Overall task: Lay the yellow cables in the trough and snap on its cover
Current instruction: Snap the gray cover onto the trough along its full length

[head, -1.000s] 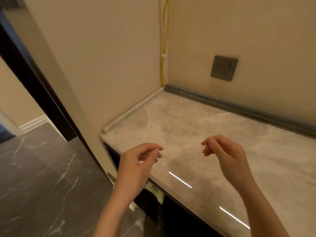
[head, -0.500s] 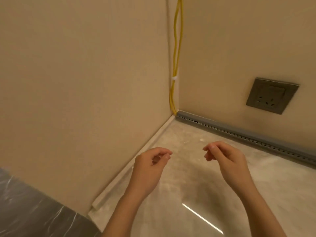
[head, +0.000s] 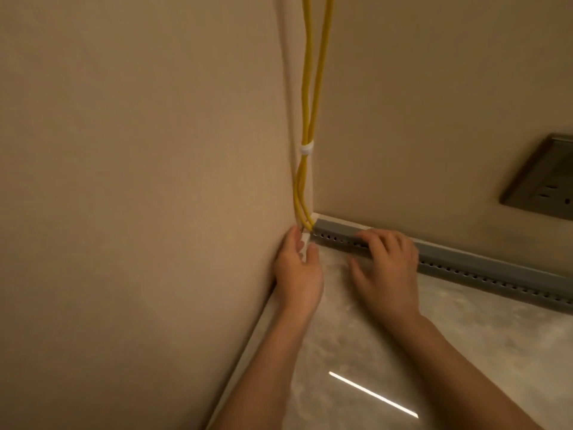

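Yellow cables (head: 307, 97) hang down the wall corner, bound by a white tie (head: 306, 149), and run into the left end of a grey perforated trough (head: 483, 268) that lies along the back wall on the countertop. The trough's grey top looks closed. My left hand (head: 299, 274) is at the corner, fingertips touching the wall and the white strip just left of the trough's end, below the cables. My right hand (head: 387, 268) lies over the trough near its left end, fingers curled on its top edge and thumb on the counter.
A pale marble countertop (head: 434, 352) fills the lower right, with a white edging strip (head: 248, 346) along the left wall. A grey wall socket (head: 542, 181) sits on the back wall above the trough at the right.
Both hands have moved forward from mid-air over the counter to the corner; the left now touches the wall by the cables, the right rests on the trough. The view has closed in.
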Demonstrator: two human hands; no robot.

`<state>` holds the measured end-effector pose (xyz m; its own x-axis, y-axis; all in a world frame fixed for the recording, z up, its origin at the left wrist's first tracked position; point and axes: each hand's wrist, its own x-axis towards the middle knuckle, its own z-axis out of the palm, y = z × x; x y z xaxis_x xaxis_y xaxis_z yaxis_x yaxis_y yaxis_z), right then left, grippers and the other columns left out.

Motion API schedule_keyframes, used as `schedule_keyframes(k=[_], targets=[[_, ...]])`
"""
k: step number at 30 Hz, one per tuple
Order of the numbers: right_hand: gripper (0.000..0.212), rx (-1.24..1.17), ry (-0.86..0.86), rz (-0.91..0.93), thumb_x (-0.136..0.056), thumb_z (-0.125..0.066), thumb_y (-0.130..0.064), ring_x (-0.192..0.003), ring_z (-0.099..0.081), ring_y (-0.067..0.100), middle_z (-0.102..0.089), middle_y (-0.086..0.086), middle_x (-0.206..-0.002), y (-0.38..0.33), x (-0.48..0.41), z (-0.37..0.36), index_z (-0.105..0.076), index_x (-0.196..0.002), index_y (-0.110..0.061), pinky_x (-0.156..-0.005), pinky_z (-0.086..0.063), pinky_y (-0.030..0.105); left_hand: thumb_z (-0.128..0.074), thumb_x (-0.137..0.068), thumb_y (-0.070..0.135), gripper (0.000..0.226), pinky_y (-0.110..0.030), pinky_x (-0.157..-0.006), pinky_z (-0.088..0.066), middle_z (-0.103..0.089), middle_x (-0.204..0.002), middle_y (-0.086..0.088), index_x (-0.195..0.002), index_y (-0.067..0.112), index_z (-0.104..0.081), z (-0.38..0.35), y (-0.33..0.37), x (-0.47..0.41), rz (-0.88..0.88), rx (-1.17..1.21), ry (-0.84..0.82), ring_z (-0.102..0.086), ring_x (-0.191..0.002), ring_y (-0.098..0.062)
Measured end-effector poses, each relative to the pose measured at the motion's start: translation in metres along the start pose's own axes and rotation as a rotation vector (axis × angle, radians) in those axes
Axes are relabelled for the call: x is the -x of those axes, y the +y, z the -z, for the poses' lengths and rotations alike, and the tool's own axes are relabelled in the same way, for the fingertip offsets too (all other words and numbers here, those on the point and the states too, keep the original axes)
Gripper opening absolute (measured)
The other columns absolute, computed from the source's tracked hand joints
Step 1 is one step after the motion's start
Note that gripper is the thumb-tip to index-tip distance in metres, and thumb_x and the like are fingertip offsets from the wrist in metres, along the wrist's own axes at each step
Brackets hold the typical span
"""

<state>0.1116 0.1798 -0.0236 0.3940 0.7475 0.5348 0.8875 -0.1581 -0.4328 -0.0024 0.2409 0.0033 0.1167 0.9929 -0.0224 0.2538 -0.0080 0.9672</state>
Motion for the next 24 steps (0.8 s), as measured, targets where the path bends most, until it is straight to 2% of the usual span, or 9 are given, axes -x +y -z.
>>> schedule_keyframes(k=[3, 6, 8, 10, 11, 13, 15, 19, 24], targets=[[0.031, 0.148, 0.022, 0.134, -0.071, -0.064, -0.018, -0.093, -0.056, 0.028, -0.066, 0.007, -0.1, 0.008, -0.015, -0.014, -0.065, -0.102, -0.013, -0.083, -0.033, 0.037, -0.049, -0.091, 0.004, 0.038, -0.029, -0.095, -0.046, -0.059, -0.125, -0.017, -0.13, 0.001, -0.046, -0.021, -0.001, -0.021, -0.078, -0.139, -0.059, -0.059, -0.11, -0.023], [0.029, 0.199, 0.061, 0.178, -0.074, -0.066, -0.013, -0.087, -0.061, 0.029, -0.068, 0.006, -0.1, 0.015, -0.026, -0.02, -0.066, -0.103, -0.013, -0.078, -0.035, 0.036, -0.05, -0.091, 0.005, 0.028, -0.042, -0.089, -0.051, -0.062, -0.116, -0.018, -0.119, -0.001, -0.053, -0.034, 0.001, -0.036, -0.064, -0.112, 0.005, -0.064, -0.1, -0.031], [0.032, 0.238, 0.072, 0.172, -0.074, -0.071, -0.012, -0.085, -0.063, 0.028, -0.069, 0.005, -0.101, 0.02, -0.028, -0.022, -0.066, -0.106, -0.014, -0.078, -0.035, 0.035, -0.053, -0.091, 0.008, 0.021, -0.037, -0.081, -0.054, -0.068, -0.102, -0.019, -0.109, -0.001, -0.059, -0.04, 0.002, -0.043, -0.04, -0.081, 0.098, -0.067, -0.087, -0.031], [0.034, 0.248, 0.085, 0.166, -0.072, -0.074, -0.009, -0.08, -0.063, 0.028, -0.07, 0.004, -0.099, 0.023, -0.027, -0.023, -0.067, -0.104, -0.014, -0.075, -0.034, 0.035, -0.057, -0.09, 0.016, 0.017, -0.018, -0.063, -0.043, -0.072, -0.082, -0.016, -0.085, 0.0, -0.064, -0.045, 0.004, -0.048, -0.077, -0.153, 0.197, -0.063, -0.067, -0.023], [0.033, 0.244, 0.093, 0.166, -0.071, -0.075, -0.008, -0.078, -0.062, 0.028, -0.07, 0.004, -0.098, 0.025, -0.026, -0.023, -0.068, -0.103, -0.014, -0.073, -0.033, 0.035, -0.059, -0.089, 0.02, 0.024, -0.017, -0.052, -0.03, -0.07, -0.071, -0.014, -0.069, 0.005, -0.059, -0.048, 0.005, -0.049, -0.098, -0.187, 0.248, -0.055, -0.054, -0.02], [0.032, 0.226, 0.11, 0.173, -0.071, -0.075, -0.006, -0.077, -0.062, 0.028, -0.071, 0.004, -0.099, 0.026, -0.025, -0.022, -0.069, -0.101, -0.015, -0.071, -0.032, 0.035, -0.062, -0.087, 0.023, 0.037, -0.021, -0.049, -0.02, -0.066, -0.06, -0.012, -0.055, 0.012, -0.047, -0.051, 0.009, -0.049, -0.113, -0.205, 0.322, -0.043, -0.046, -0.02], [0.03, 0.211, 0.137, 0.176, -0.073, -0.074, -0.005, -0.079, -0.063, 0.027, -0.071, 0.004, -0.1, 0.027, -0.024, -0.021, -0.07, -0.101, -0.015, -0.071, -0.031, 0.035, -0.063, -0.086, 0.018, 0.032, -0.021, -0.049, -0.02, -0.067, -0.061, -0.014, -0.057, 0.008, -0.055, -0.054, 0.012, -0.048, -0.112, -0.203, 0.366, -0.045, -0.048, -0.022], [0.026, 0.162, 0.22, 0.195, -0.077, -0.071, -0.004, -0.082, -0.065, 0.025, -0.072, 0.003, -0.102, 0.025, -0.024, -0.019, -0.071, -0.1, -0.015, -0.071, -0.031, 0.034, -0.063, -0.086, 0.012, 0.024, -0.019, -0.051, -0.02, -0.069, -0.063, -0.017, -0.066, 0.0, -0.067, -0.056, 0.013, -0.044, -0.148, -0.186, 0.454, -0.042, -0.049, -0.015], [0.026, 0.144, 0.255, 0.169, -0.076, -0.072, -0.004, -0.083, -0.066, 0.022, -0.072, -0.001, -0.103, 0.023, -0.024, -0.017, -0.072, -0.099, -0.017, -0.072, -0.031, 0.034, -0.061, -0.087, 0.014, 0.024, -0.021, -0.052, -0.022, -0.072, -0.069, -0.018, -0.07, 0.0, -0.07, -0.054, 0.017, -0.048, -0.15, -0.164, 0.438, -0.062, -0.061, -0.031]])
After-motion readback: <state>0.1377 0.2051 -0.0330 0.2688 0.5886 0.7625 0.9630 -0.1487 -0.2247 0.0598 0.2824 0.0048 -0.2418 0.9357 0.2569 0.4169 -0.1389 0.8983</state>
